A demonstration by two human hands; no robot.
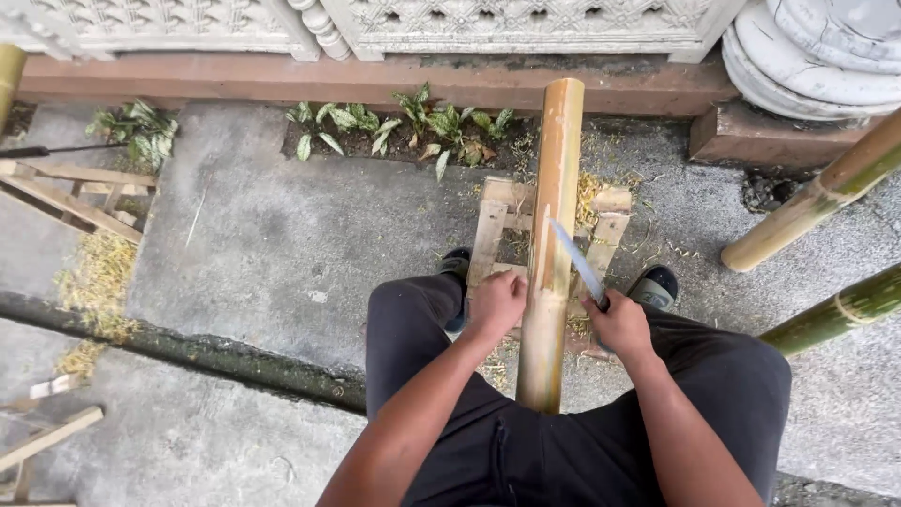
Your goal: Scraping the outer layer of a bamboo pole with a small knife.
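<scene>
No packages, labels, signs or screens show anywhere in this view.

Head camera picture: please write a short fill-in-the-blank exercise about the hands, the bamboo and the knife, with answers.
1. The right hand grips a ____ whose blade lies against the bamboo pole.
2. The left hand steadies the pole from its ____ side.
3. The pole rests on a small ____ stand.
4. Green ____ grow by the low wall.

Answers: knife; left; wooden; plants
</scene>
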